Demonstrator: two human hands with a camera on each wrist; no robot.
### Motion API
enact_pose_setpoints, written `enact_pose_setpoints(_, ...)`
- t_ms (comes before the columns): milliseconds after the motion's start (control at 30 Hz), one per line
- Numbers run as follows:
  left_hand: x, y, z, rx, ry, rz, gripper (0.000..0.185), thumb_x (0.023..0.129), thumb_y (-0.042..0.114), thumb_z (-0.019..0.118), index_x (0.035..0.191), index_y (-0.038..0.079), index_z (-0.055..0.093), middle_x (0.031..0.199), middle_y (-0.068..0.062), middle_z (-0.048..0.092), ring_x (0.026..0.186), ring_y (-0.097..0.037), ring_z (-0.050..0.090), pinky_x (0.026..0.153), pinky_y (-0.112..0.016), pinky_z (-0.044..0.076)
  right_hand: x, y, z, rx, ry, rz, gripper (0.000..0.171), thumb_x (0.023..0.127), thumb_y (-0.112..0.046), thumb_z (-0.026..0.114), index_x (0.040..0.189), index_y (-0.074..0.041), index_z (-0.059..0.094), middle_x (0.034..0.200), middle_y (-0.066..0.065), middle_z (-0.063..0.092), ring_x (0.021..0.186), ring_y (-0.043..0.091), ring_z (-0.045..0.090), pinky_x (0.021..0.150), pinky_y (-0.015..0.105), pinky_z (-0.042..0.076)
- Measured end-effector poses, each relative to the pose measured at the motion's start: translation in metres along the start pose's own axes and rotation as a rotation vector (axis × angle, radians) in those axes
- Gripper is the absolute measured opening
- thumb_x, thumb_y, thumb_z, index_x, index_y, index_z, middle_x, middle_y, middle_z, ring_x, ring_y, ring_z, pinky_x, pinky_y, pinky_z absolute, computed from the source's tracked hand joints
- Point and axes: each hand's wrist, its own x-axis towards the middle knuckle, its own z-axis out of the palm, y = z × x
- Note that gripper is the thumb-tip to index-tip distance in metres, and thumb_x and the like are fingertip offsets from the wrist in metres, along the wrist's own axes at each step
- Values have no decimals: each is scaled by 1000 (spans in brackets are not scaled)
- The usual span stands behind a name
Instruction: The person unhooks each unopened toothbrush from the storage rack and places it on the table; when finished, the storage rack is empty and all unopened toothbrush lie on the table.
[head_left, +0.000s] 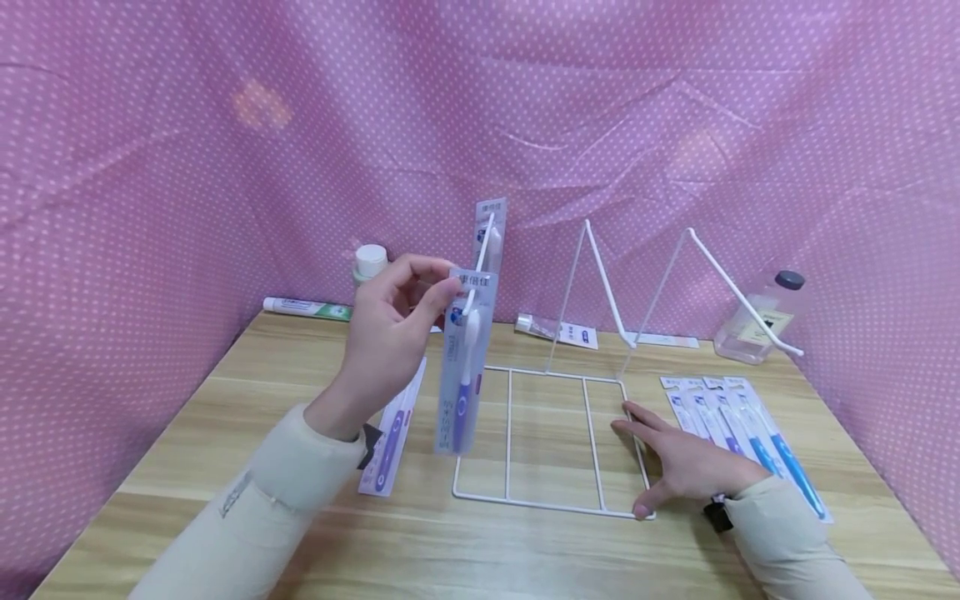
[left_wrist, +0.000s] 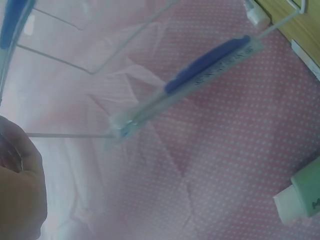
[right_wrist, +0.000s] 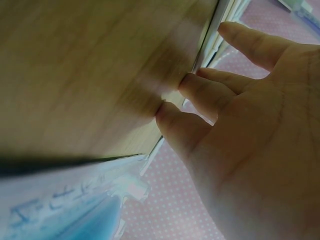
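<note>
My left hand [head_left: 390, 329] pinches the top of a packaged toothbrush [head_left: 463, 375] with a purple handle, at the front end of the left arm of a white wire rack [head_left: 551, 505]. Farther back on that same arm hangs another packaged toothbrush [head_left: 492, 208]; the left wrist view shows its blue-purple handle [left_wrist: 210, 62]. The rack's middle and right arms carry nothing. My right hand [head_left: 690, 458] rests at the right side of the rack's base, fingers spread along the wire and thumb at the front corner. In the right wrist view its fingertips [right_wrist: 170, 112] touch down near the base.
One packaged toothbrush [head_left: 392, 442] lies left of the rack, and several packaged toothbrushes [head_left: 750, 433] lie fanned at the right. Behind stand a white-capped bottle [head_left: 371, 260] and a black-capped bottle [head_left: 757, 321]. Toothpaste tubes [head_left: 307, 308] lie along the back edge, before a pink dotted cloth [head_left: 420, 125].
</note>
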Motion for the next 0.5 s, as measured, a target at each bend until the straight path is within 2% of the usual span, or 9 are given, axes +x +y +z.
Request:
enact_pose_setpoints(333,-23,22,-7,8,-16,5,16,103,4,67,118,-1,68,93,-5,69,77,-18,60,71,-26,59,1,3,1,-3,-7,10,119,67,-56,95,163,-10,41,177,22,11,154,55,29,114,73,39)
enact_pose_setpoints(500,-24,38,-11,-79,23,24,13,103,1,65,115,2,69,98,-7,74,78,-16,66,71,-26,61,1,3,0,-12,-4,10,119,67,-55,95,162,-9,41,177,23,11,154,55,31,114,71,39)
